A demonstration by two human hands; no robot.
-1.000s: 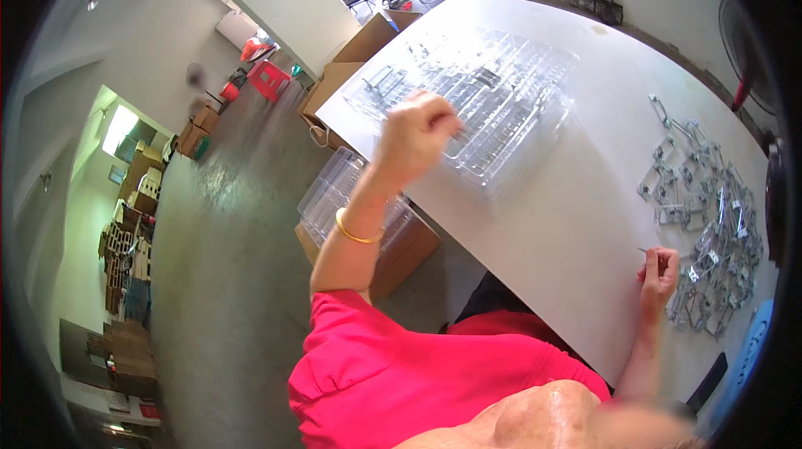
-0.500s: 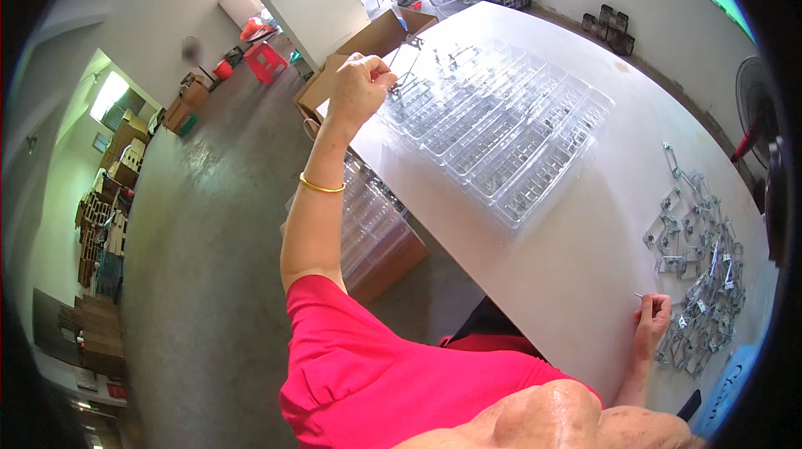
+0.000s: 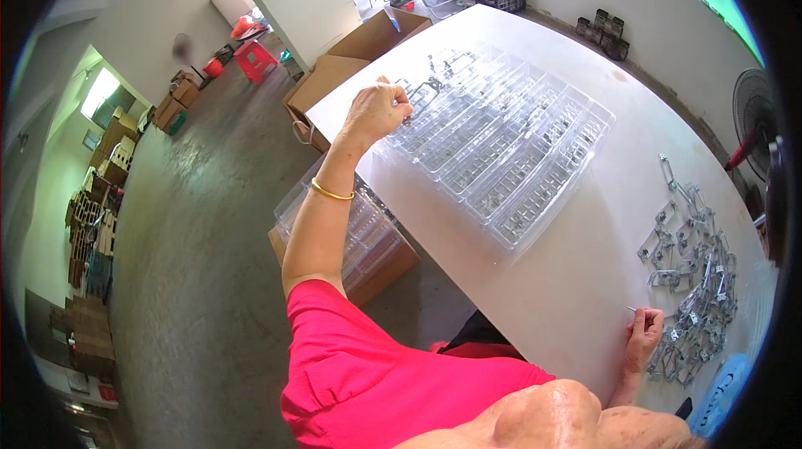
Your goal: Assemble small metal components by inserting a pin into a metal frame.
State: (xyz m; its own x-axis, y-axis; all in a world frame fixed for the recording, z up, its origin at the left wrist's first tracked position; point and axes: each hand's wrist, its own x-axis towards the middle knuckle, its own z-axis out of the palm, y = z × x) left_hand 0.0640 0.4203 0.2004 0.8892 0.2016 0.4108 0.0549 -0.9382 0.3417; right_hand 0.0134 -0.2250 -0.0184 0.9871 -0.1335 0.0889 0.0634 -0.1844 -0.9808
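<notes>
My left hand (image 3: 376,115), closed in a pinch, is at the far left corner of a clear plastic compartment tray (image 3: 511,244). It holds a small metal bracket (image 3: 424,90), a thin wire-like frame that reaches over the tray's far rows. Rows of similar small metal parts lie in the tray's long compartments. Down at the near right, my right hand (image 3: 644,334) rests on the table, fingers closed on a thin metal piece whose tip pokes out. Beside it spreads a loose pile of metal brackets (image 3: 697,282), tangled together.
The white table (image 3: 576,282) carries the tray and the pile. Left of its edge, more clear trays (image 3: 334,223) sit on a cardboard box, and an open carton (image 3: 376,40) stands behind. A blue object (image 3: 723,395) lies at the near right; a fan (image 3: 756,115) is at right.
My left hand has come slightly nearer and right with the bracket, lower over the tray's corner. The right hand stays by the pile; the whole view has shifted a little.
</notes>
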